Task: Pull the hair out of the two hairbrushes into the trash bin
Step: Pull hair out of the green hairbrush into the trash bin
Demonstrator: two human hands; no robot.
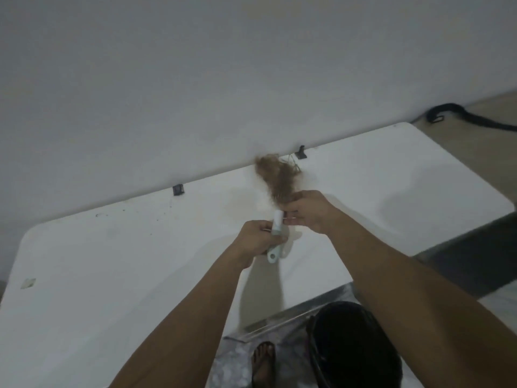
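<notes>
A pale hairbrush (275, 233) sits at the centre of the frame, held above a white table (112, 261). The left hand (258, 242) wraps its curled fingers around the handle, whose end pokes out below the fist. Just above and right of it, the right hand (307, 211) pinches a thick tuft of light brown hair (277, 177) that fans upward from the fingers. Whether the tuft is fully free of the bristles is hard to tell in the blur. A black bin (352, 345) stands at the lower right, below the table's near edge, well apart from the hands. Only one brush is in view. To do this step well, the left hand should likely hold the brush steady while the right draws the hair straight off in one clump, then carries it down over the bin before letting go.
</notes>
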